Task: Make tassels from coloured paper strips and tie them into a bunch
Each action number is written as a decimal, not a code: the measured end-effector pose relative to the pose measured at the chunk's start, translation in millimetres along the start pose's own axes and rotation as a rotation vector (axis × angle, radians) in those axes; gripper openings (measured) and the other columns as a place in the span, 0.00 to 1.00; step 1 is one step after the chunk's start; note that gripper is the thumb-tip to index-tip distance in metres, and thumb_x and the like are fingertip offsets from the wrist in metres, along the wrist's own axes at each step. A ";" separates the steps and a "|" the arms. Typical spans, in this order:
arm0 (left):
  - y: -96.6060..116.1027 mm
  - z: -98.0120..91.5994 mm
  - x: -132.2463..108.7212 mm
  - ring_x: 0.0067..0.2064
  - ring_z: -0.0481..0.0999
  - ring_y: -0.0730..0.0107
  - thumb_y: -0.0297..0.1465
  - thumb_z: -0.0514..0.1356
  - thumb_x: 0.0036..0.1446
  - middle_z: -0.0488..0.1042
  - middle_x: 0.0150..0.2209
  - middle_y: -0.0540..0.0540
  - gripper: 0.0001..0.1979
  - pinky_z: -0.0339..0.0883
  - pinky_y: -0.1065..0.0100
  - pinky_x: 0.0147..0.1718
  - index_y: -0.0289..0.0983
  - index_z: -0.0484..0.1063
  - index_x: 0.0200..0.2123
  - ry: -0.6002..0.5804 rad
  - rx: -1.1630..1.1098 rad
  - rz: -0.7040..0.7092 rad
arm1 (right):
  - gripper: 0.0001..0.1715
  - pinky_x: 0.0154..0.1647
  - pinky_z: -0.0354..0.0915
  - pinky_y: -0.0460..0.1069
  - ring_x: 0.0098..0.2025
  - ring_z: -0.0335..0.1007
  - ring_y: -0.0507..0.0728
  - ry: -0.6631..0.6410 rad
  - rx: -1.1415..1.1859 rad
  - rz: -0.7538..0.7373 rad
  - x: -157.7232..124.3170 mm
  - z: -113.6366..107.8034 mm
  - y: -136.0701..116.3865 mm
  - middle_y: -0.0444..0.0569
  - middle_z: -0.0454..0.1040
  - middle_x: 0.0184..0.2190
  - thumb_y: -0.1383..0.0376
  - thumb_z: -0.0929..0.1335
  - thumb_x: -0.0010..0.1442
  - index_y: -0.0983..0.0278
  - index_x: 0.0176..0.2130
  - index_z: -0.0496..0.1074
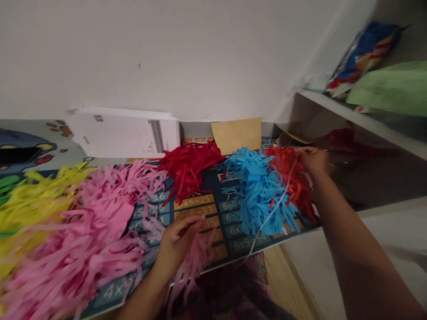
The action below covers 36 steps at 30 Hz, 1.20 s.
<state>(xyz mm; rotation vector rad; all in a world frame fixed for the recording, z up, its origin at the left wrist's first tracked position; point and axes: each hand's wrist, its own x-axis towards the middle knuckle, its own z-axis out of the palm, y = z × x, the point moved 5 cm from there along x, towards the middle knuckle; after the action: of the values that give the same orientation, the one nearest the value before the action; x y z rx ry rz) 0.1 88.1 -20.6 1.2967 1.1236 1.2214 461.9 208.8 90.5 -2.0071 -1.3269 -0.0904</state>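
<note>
My left hand [178, 242] is closed in a pinch over the near edge of the table. A pink paper tassel [197, 254] hangs from it in thin strips. My right hand [313, 159], raised at the right beside the wall, pinches a white string [271, 211]. That string slants down to the left, across the blue tassels, and its lower end goes out of sight below the table edge. Under my right hand lie orange-red tassels [298, 186], touching the pile of blue tassels [258, 189]. The fingertips of both hands are small and slightly blurred.
Pink [90, 240], yellow [40, 195] and dark red tassels [193, 166] lie in heaps on a times-table mat [196, 202]. White sheets [123, 133] and a tan card [237, 134] lean at the wall. A shelf [363, 120] holding bags juts in at right.
</note>
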 end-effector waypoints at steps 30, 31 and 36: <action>27.0 -7.0 -24.9 0.33 0.80 0.69 0.36 0.66 0.57 0.81 0.32 0.46 0.09 0.72 0.71 0.33 0.36 0.76 0.35 -0.047 0.116 0.035 | 0.14 0.23 0.67 0.47 0.22 0.74 0.55 -1.258 0.750 -0.084 -268.1 84.0 -194.4 0.43 0.77 0.22 0.56 0.74 0.50 0.60 0.35 0.74; 29.7 -6.9 -26.9 0.32 0.80 0.69 0.35 0.66 0.57 0.81 0.32 0.46 0.08 0.72 0.71 0.33 0.36 0.75 0.35 -0.008 0.211 0.108 | 0.12 0.23 0.67 0.47 0.22 0.74 0.55 -1.251 0.738 -0.121 -268.6 83.8 -195.0 0.43 0.77 0.22 0.55 0.72 0.53 0.60 0.32 0.75; 41.9 6.6 -36.3 0.37 0.81 0.68 0.32 0.61 0.63 0.81 0.34 0.47 0.04 0.71 0.69 0.37 0.38 0.73 0.37 0.025 0.641 0.520 | 0.16 0.32 0.67 0.49 0.31 0.74 0.56 -1.060 0.622 -0.407 -260.2 74.8 -198.3 0.48 0.76 0.27 0.54 0.68 0.60 0.62 0.28 0.74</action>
<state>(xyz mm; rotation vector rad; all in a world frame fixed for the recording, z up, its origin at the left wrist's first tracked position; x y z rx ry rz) 4.2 48.2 18.3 2.1655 1.2968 1.2867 152.8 93.8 28.4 -1.1872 -2.0279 1.1903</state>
